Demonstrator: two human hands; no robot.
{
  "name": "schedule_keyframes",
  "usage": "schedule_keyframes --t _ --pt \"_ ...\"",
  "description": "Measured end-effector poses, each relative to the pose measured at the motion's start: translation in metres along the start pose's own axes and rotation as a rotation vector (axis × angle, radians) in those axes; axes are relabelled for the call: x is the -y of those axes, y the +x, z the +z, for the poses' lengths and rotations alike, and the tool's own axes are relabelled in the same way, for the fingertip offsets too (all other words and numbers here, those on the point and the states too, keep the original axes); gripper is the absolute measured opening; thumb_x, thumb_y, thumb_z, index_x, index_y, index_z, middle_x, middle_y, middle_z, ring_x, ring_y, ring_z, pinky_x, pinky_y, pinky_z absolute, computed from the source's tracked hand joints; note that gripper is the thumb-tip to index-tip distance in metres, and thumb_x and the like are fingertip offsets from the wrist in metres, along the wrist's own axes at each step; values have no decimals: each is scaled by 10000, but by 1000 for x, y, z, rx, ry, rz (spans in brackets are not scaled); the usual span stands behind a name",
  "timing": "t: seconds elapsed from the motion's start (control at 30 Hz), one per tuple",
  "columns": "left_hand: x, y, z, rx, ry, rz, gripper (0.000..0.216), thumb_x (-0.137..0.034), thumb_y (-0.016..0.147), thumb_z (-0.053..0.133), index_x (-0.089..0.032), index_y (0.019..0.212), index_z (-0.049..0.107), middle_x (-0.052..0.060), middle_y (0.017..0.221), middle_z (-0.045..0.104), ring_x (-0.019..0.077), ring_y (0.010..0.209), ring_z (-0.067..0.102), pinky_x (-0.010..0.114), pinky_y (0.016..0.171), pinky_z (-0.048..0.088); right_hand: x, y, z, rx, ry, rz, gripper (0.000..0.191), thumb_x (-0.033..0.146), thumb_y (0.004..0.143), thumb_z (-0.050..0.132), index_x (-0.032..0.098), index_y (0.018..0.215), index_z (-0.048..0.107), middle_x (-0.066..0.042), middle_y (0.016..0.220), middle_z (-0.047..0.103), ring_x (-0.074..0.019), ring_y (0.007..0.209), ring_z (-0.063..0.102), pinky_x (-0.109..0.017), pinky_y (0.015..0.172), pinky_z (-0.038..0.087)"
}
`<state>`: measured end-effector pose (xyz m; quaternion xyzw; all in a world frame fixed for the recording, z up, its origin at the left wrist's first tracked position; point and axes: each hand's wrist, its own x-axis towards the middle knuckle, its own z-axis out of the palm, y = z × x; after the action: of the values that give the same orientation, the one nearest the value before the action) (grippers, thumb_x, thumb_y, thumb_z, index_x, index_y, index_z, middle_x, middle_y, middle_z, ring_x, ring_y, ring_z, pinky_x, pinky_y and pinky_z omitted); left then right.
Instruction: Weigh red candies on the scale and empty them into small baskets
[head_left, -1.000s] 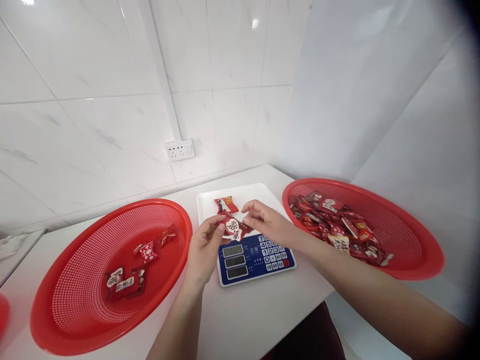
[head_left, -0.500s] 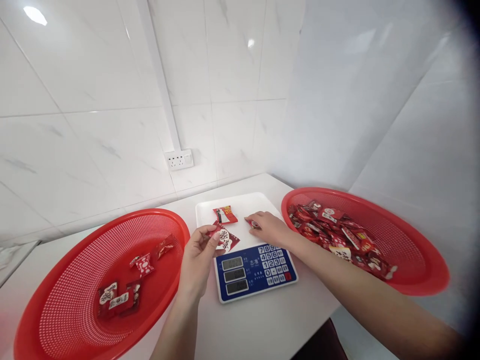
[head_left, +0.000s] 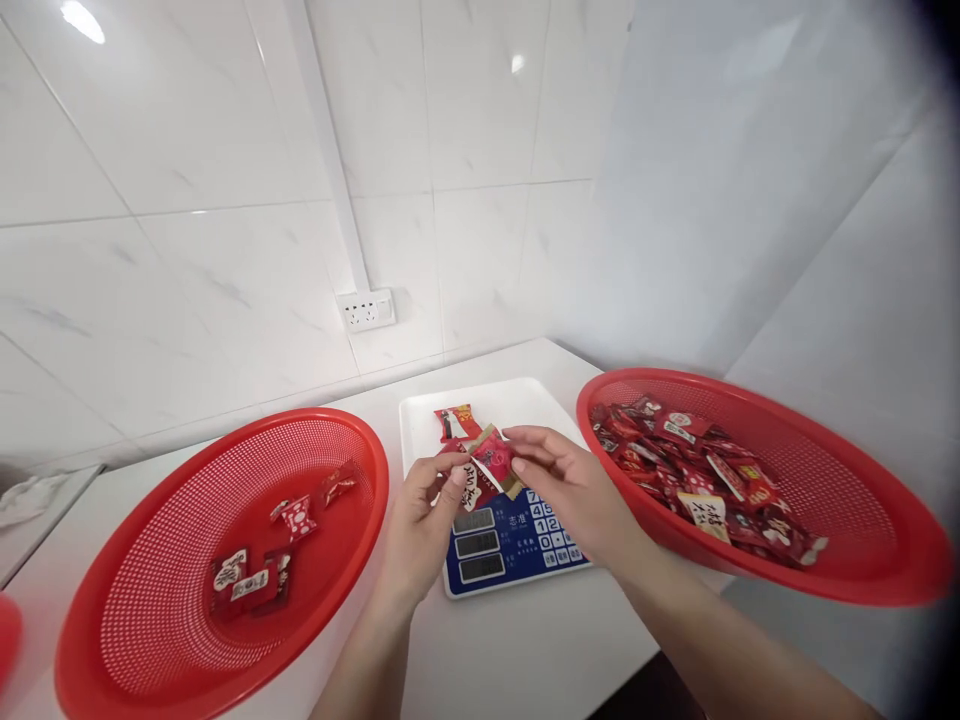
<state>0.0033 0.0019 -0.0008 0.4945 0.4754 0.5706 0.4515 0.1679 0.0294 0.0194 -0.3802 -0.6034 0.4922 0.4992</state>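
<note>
Over the weighing scale [head_left: 517, 555], my left hand [head_left: 426, 515] pinches a dark red snack packet [head_left: 474, 488] with white lettering. My right hand [head_left: 570, 490] grips a pink-red packet with gold ends [head_left: 493, 456], held up against the first one so that the two overlap. The fingertips of both hands are close together, and the left ones seem to touch the gold-ended packet too. Behind them, a red and yellow packet [head_left: 456, 422] lies on the scale's white pan [head_left: 418, 418]. My hands and the packets cover part of the keypad.
On the left stands a red mesh basket [head_left: 150, 560] with several packets [head_left: 251, 585] in it. A second red basket [head_left: 847, 500] on the right holds a heap of packets [head_left: 697, 460]. A tiled wall with a socket [head_left: 367, 310] rises behind the white table [head_left: 540, 650].
My right hand has lifted a packet off the scale pan and brought it left, up against the packet in my left hand. The view has shifted slightly.
</note>
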Motion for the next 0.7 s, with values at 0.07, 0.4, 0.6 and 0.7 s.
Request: schedule_keyframes --t 0.07,0.4,0.6,0.7 --pt "-3 -4 3 27 56 63 280 -431 801 604 -217 969 671 74 981 621 197 888 598 315 749 531 2 -14 6 -65 -174 -143 232 245 830 540 253 1046 625 -45 1040 700 -179 935 659 -334 804 540" --pt "-10 -15 12 201 -112 -58 362 -521 787 582 -222 986 628 73 974 616 207 863 600 291 588 569 -4 -26 5 -176 -726 -986 502 30 811 517 302 1228 575 -50 1053 705 -192 962 658 -348 780 557" --pt "-14 -20 16 231 -155 -18 366 -479 835 546 -248 1107 625 91 1131 587 228 958 583 290 638 561 -5 -29 9 -137 -676 -928 408 48 803 506 300 1101 626 -43 1037 694 -182 988 622 -353 834 537" --pt "-14 -19 15 172 -112 -29 342 -454 884 473 -261 1119 630 84 1158 564 220 975 570 274 641 559 -2 -28 6 -156 -580 -719 327 112 814 536 286 1077 620 -54 1082 662 -186 985 614 -348 823 531"
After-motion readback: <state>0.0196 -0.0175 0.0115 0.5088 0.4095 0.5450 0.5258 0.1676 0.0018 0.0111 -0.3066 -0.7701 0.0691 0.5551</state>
